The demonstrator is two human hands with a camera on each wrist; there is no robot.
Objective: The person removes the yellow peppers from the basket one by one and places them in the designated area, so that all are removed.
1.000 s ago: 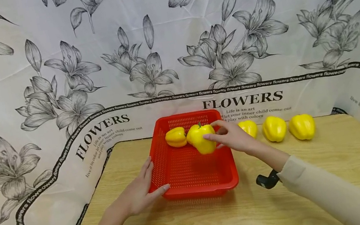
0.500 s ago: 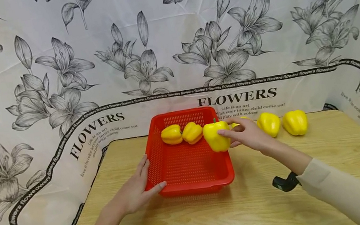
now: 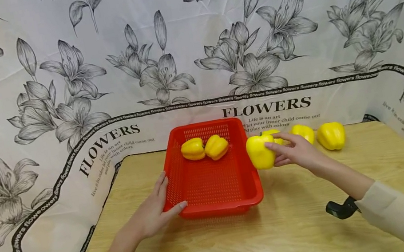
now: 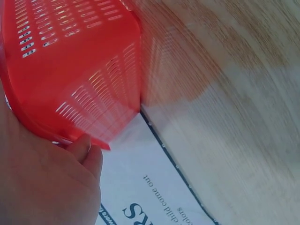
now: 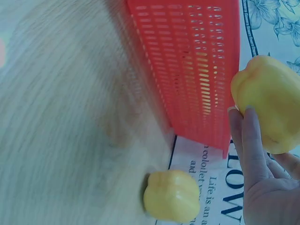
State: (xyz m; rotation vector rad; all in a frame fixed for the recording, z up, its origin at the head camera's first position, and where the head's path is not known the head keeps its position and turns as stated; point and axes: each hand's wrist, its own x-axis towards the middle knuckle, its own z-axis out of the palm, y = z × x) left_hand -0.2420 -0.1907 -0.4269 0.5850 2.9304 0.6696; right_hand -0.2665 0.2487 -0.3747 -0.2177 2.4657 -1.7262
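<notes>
My right hand (image 3: 299, 153) holds a yellow bell pepper (image 3: 260, 153) in the air just outside the right rim of a red plastic basket (image 3: 220, 207). In the right wrist view, fingers and thumb grip that bell pepper (image 5: 272, 105) beside the basket's slotted wall (image 5: 187, 61). My left hand (image 3: 146, 216) grips the basket at its front left corner, its thumb over the front rim. From the left wrist, the fingers of the left hand (image 4: 51, 183) show at the basket's rim. Two yellow bell peppers (image 3: 192, 149) (image 3: 216, 147) lie side by side at the basket's back.
Right of the basket, more yellow bell peppers (image 3: 331, 136) stand in a row along the back of the wooden table (image 3: 306, 233); the held one and my right hand partly cover some. A flower-printed cloth (image 3: 161, 79) hangs behind and at the sides.
The right hand has carried its bell pepper rightward, from above the basket's inside to beyond the right rim. The two peppers in the basket stay put, and the left hand keeps its place.
</notes>
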